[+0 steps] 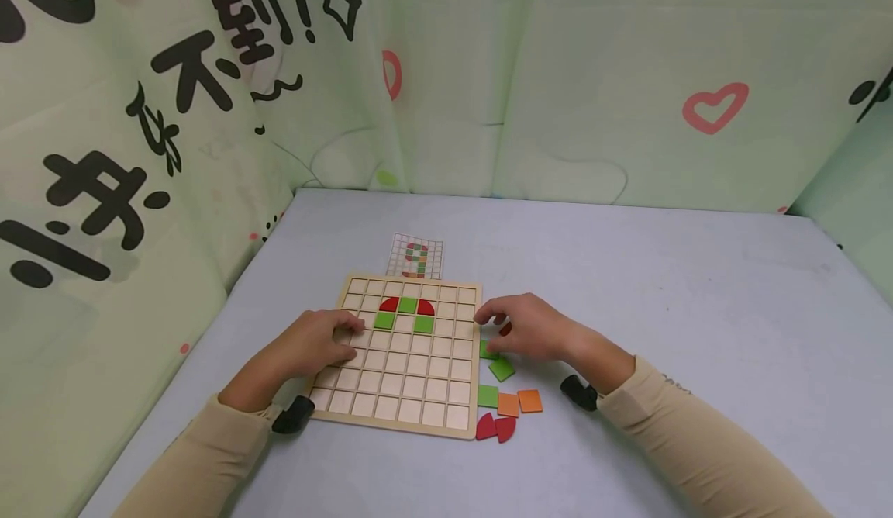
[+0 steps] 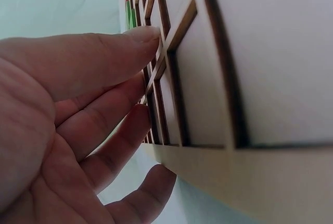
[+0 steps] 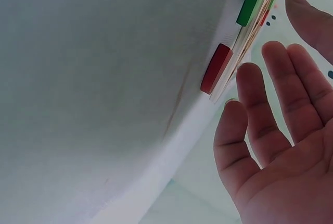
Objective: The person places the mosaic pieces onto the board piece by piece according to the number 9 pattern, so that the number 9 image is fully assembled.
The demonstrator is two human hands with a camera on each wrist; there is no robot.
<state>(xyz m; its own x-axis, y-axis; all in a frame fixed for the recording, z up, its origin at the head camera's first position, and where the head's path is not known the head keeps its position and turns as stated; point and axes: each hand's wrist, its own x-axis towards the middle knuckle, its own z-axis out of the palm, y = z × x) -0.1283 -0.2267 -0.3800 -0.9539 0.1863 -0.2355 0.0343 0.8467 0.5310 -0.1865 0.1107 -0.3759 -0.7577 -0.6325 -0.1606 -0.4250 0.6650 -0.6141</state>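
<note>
A wooden grid board [image 1: 416,386] lies on the table, with green square tiles [image 1: 408,305] and two red quarter-round tiles [image 1: 425,308] set in its upper cells. At its left edge rests my left hand [image 1: 314,343], the thumb [image 2: 138,39] lying over the grid and the fingers loosely bent. My right hand [image 1: 537,328] hovers by the board's right edge with its fingers spread and loosely curved. Beneath it are a green tile [image 1: 487,350], close to the thumb, and a red tile [image 1: 505,329], partly hidden. In the right wrist view nothing appears in its grasp.
Right of the board lie more loose tiles: green squares [image 1: 501,369], two orange squares [image 1: 530,401] and two red quarter-rounds [image 1: 505,429]. Behind the board a small pattern card [image 1: 398,253] shows a coloured figure on a grid. A printed curtain [image 1: 600,60] hangs around the table [image 1: 663,285].
</note>
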